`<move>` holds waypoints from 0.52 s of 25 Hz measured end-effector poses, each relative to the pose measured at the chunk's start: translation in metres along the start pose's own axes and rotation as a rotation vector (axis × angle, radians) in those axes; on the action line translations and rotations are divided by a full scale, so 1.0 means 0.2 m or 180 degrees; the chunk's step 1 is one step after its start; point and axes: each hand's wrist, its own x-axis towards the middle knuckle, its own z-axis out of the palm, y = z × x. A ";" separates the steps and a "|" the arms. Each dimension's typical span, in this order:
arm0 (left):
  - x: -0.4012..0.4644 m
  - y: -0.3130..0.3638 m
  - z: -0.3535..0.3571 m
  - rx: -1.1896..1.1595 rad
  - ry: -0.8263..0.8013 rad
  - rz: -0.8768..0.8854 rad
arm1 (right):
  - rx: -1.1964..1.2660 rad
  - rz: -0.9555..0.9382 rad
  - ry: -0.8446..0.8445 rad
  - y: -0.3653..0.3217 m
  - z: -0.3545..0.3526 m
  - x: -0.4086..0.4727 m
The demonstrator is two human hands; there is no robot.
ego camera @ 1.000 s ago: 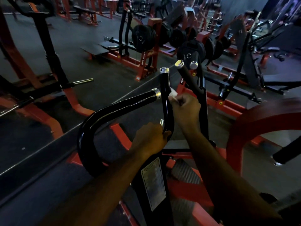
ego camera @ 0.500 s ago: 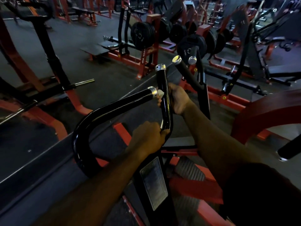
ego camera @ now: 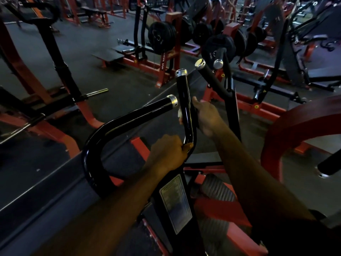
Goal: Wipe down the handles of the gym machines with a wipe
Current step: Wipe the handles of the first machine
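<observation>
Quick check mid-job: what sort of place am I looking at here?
Almost certainly a commercial gym's plate-loaded weights area. Black weight plates hang on red-framed machines, a flat bench stands at the back, and the right hand wraps a white wipe round a black machine handle while the left hand grips its bend.

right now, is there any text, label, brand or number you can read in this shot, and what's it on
Nothing can be read for certain.
Instruction placard on the black machine post below the left hand: lines of print, too small and blurred to read.
Vertical lettering on the red weight rack upright: too blurred to read.
Yellow triangle sticker on a black bar at right: a warning sign, no words legible.
Weight plates: markings too dark to read.
</observation>
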 end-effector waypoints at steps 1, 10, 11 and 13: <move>0.00 0.00 0.00 -0.0046 -0.0034 -0.0027 | -0.0041 -0.0053 0.0100 -0.04 0.01 0.01; -0.02 0.06 -0.08 -0.0912 -0.0022 -0.0659 | -0.1925 -0.0270 0.1795 0.08 0.20 -0.17; -0.01 0.06 -0.09 -0.1040 -0.0014 -0.0759 | -0.1734 -0.0173 0.1901 0.21 0.21 -0.27; -0.01 0.07 -0.10 -0.1256 -0.0014 -0.0816 | -0.1260 0.0008 0.2079 0.34 0.23 -0.38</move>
